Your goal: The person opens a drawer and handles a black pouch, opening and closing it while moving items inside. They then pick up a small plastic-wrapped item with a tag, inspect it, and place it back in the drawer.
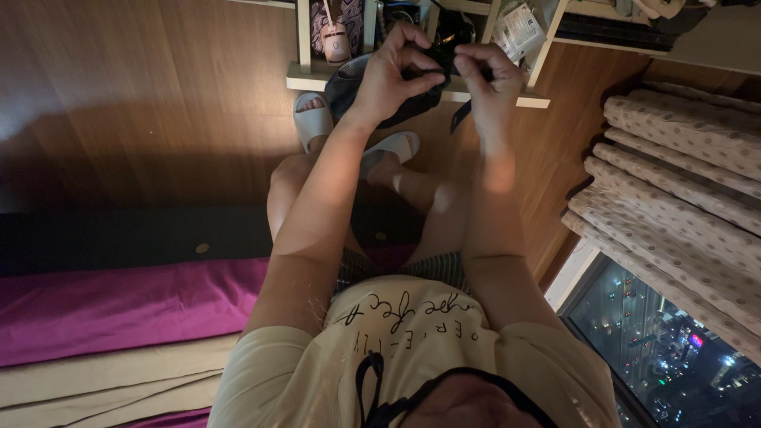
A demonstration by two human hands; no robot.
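Two hands, left hand [390,75], right hand [485,83], black strap [458,117] hanging down

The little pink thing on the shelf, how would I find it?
Look at the pale wooden shelf beyond the person's feet. At its left end, beside the left hand, stands a small rounded pink bottle. It is the only pink thing there; the things next to it are dark.

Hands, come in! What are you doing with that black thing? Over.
Left hand and right hand both pinching the black strap, held up before the shelf. One end dangling. Nothing blocking.
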